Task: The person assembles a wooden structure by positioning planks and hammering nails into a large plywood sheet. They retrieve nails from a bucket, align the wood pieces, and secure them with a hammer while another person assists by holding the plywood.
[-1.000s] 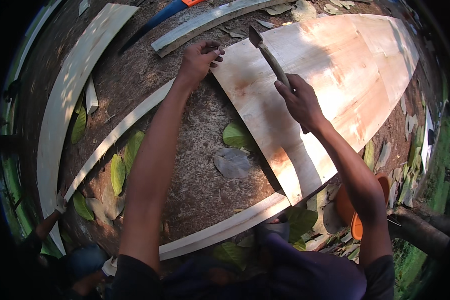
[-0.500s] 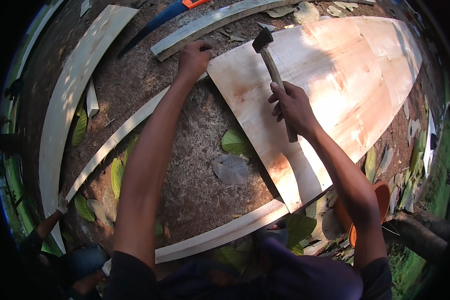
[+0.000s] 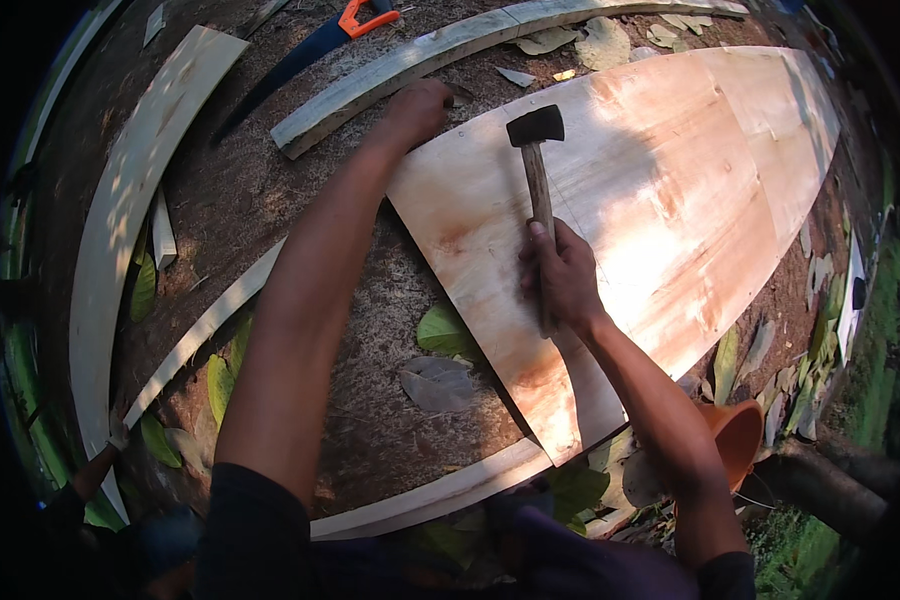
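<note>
In my right hand (image 3: 568, 275) is a hammer (image 3: 539, 185) with a wooden handle and a dark metal head. It is held over a broad, pale plywood panel (image 3: 470, 235), head pointing away from me. My left hand (image 3: 418, 112) is closed at the panel's far left edge, near its corner. Whatever its fingers may hold is hidden. Beneath the panel, curved wooden strips run out: one (image 3: 210, 318) passes toward the lower left behind my left forearm, another (image 3: 440, 495) along the near side.
A thick curved beam (image 3: 400, 68) lies beyond the panel, with a saw (image 3: 300, 62) beside it. At left rests a long board (image 3: 135, 200); another person's hand (image 3: 118, 432) is at its lower end. An orange bowl-like container (image 3: 735, 440) stands at right. Leaves (image 3: 438, 383) litter the ground.
The hammer has swung more upright, its head now showing side-on. My left hand has shifted a little along the panel's far edge, past its corner. The whole view has shifted slightly.
</note>
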